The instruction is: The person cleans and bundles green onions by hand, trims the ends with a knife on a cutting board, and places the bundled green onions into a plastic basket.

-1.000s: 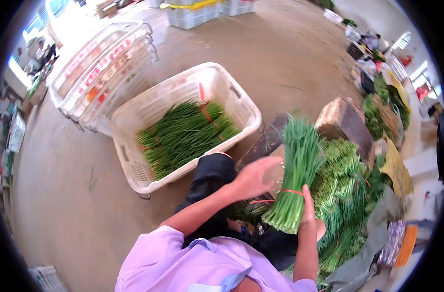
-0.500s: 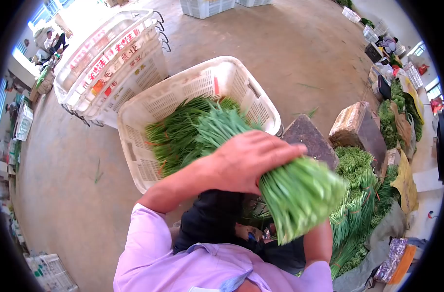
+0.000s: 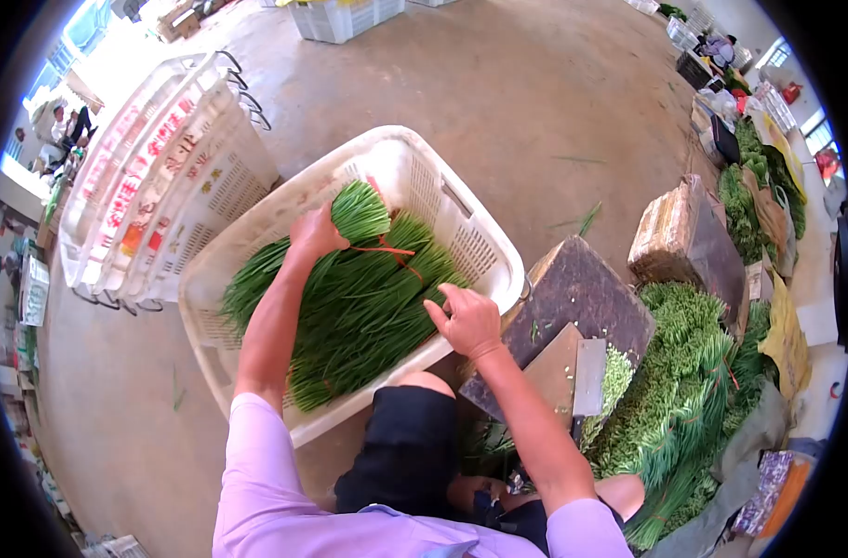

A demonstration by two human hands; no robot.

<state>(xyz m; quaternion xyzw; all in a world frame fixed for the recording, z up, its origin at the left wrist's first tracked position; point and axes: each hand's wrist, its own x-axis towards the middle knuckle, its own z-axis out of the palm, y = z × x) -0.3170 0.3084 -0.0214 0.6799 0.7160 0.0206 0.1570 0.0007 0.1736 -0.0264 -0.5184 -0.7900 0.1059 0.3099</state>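
Note:
My left hand [image 3: 317,232] grips a bundle of green stalks [image 3: 360,212] near its cut end, at the far side of a white plastic crate [image 3: 480,232]. More bundles [image 3: 359,307] tied with red bands lie side by side in the crate. Over the crate's near right part is my right hand [image 3: 465,320], its fingers apart and nothing held. A cleaver [image 3: 589,377] rests on a brown board [image 3: 552,370] atop a dark block [image 3: 582,288], beside small cut green pieces.
Stacked white crates [image 3: 154,177] with metal handles stand at the left. A heap of stalks [image 3: 666,372] lies at the right, near a taped box [image 3: 675,232]. Another white crate [image 3: 345,19] is at the top; people sit in the far corners.
The bundle has gone from in front of my body into the crate, turned with its cut end away. My right hand has come out from behind it. The cleaver and board are uncovered.

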